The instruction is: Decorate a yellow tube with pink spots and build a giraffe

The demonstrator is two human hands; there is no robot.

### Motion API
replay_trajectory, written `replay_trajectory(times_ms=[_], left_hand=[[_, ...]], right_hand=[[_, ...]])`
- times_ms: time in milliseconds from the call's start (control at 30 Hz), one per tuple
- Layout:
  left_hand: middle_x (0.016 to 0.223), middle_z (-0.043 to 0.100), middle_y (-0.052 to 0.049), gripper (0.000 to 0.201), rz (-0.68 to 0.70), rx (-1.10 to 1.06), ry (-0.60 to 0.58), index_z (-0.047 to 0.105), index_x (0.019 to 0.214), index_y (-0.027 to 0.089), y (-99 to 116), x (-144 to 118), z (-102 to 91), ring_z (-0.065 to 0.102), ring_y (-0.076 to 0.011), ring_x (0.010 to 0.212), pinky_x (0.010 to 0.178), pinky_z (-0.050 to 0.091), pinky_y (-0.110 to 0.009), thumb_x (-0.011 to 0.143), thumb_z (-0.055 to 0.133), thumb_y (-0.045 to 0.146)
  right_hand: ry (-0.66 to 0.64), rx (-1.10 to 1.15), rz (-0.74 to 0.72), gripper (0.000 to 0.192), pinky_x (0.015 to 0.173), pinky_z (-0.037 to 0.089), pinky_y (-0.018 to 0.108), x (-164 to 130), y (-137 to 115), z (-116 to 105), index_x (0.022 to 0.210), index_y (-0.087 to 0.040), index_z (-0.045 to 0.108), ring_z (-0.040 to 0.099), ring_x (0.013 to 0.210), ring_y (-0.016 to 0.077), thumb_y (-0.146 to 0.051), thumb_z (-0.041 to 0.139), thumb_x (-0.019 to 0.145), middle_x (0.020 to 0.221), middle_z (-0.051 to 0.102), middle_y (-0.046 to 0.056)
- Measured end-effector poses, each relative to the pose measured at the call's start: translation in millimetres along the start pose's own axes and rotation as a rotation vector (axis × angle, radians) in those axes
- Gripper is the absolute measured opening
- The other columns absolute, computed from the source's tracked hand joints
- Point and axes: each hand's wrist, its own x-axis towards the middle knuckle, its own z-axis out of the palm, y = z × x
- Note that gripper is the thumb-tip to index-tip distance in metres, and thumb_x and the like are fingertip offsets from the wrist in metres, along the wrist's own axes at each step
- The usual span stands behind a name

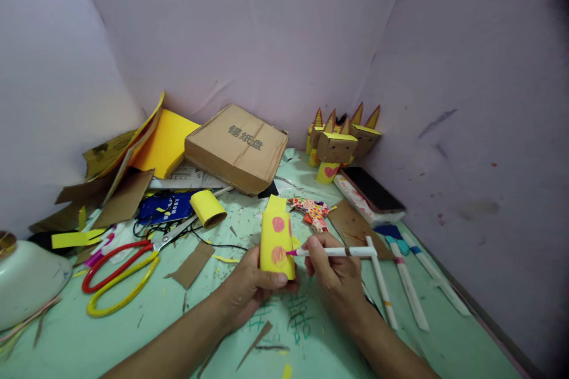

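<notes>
My left hand [251,287] grips the bottom of an upright yellow paper tube [276,243] that carries pink and orange coloured circles. My right hand [333,269] holds a white marker pen [338,251] sideways, its pink tip touching the lower circle on the tube's right edge. Both hands are over the pale green table [133,337], close to its front middle.
Red and yellow scissors [120,275] lie left of the tube, with a short yellow roll [207,207] behind them. A flat cardboard box [237,148] and yellow sheets [164,142] lean at the back. Cardboard figures [338,145] stand back right beside a phone [371,189]. Several markers [406,284] lie right.
</notes>
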Motion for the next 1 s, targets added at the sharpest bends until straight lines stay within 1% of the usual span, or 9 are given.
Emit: replay_trajectory(times_ms=[100, 200, 300, 500, 567, 700, 867, 1000], left_hand=[[0.084, 0.065, -0.007, 0.06, 0.006, -0.004, 0.01, 0.061, 0.101, 0.012, 0.7, -0.8, 0.9, 0.061, -0.0227, 0.083, 0.075, 0.051, -0.035, 0.045, 0.082, 0.014], [0.081, 0.064, -0.005, 0.06, 0.013, -0.018, 0.016, 0.061, 0.1, 0.014, -0.9, -0.2, -0.5, 0.061, -0.0236, 0.085, 0.079, 0.051, -0.037, 0.044, 0.082, 0.013], [0.082, 0.064, -0.005, 0.059, 0.016, -0.022, 0.02, 0.061, 0.1, 0.014, -2.1, 0.3, -1.8, 0.061, -0.0227, 0.083, 0.078, 0.051, -0.037, 0.045, 0.082, 0.014], [0.089, 0.067, -0.008, 0.063, 0.011, -0.004, 0.039, 0.06, 0.103, 0.013, -0.1, -0.9, 0.8, 0.062, -0.0217, 0.081, 0.072, 0.052, -0.034, 0.044, 0.082, 0.014], [0.089, 0.067, -0.008, 0.064, 0.013, -0.003, 0.042, 0.06, 0.104, 0.013, -0.4, -0.6, 0.8, 0.063, -0.0219, 0.081, 0.072, 0.052, -0.033, 0.044, 0.082, 0.014], [0.09, 0.067, -0.009, 0.063, 0.02, -0.015, 0.024, 0.06, 0.103, 0.013, -2.3, 0.8, -1.2, 0.062, -0.0249, 0.087, 0.075, 0.051, -0.035, 0.044, 0.081, 0.014], [0.089, 0.066, -0.008, 0.059, 0.011, -0.015, 0.011, 0.06, 0.102, 0.013, -0.6, -0.3, -0.4, 0.061, -0.0212, 0.082, 0.075, 0.05, -0.035, 0.046, 0.081, 0.013], [0.088, 0.066, -0.008, 0.061, 0.008, -0.007, 0.03, 0.06, 0.102, 0.013, 0.7, -1.4, 1.2, 0.061, -0.0212, 0.082, 0.074, 0.05, -0.034, 0.045, 0.081, 0.014]], right_hand=[[-0.003, -0.017, -0.026, 0.034, 0.045, 0.036, 0.023, 0.5, -2.3, 1.0, 0.066, -0.019, 0.059, 0.049, 0.045, 0.0115, -0.037, 0.043, 0.091, 0.048, 0.051, -0.003], [-0.037, -0.008, -0.058, 0.034, 0.045, 0.037, 0.022, 1.1, -4.3, 2.3, 0.065, -0.019, 0.057, 0.048, 0.044, 0.0105, -0.034, 0.043, 0.091, 0.047, 0.05, -0.004], [-0.047, 0.012, -0.076, 0.034, 0.043, 0.036, 0.021, 1.2, -5.1, 2.9, 0.063, -0.019, 0.056, 0.046, 0.042, 0.0094, -0.033, 0.043, 0.091, 0.046, 0.05, -0.004], [0.022, -0.029, -0.017, 0.035, 0.046, 0.037, 0.023, 0.0, -1.5, 1.5, 0.064, -0.019, 0.057, 0.049, 0.046, 0.0117, -0.036, 0.043, 0.091, 0.048, 0.051, -0.002], [0.017, -0.026, -0.021, 0.034, 0.046, 0.037, 0.023, -0.4, -1.2, 1.3, 0.064, -0.019, 0.057, 0.049, 0.046, 0.0118, -0.036, 0.043, 0.09, 0.048, 0.051, -0.003], [-0.014, 0.006, -0.045, 0.034, 0.044, 0.036, 0.023, -0.7, -2.7, 1.4, 0.064, -0.019, 0.057, 0.047, 0.043, 0.0107, -0.035, 0.043, 0.09, 0.047, 0.05, -0.003], [0.04, -0.027, 0.007, 0.037, 0.048, 0.036, 0.024, 0.0, -2.3, 1.7, 0.063, -0.019, 0.055, 0.048, 0.048, 0.0119, -0.037, 0.041, 0.092, 0.049, 0.051, -0.002], [0.017, -0.025, -0.007, 0.037, 0.046, 0.035, 0.024, 0.5, -2.0, 2.3, 0.063, -0.019, 0.056, 0.047, 0.046, 0.0116, -0.038, 0.042, 0.091, 0.048, 0.049, -0.003]])
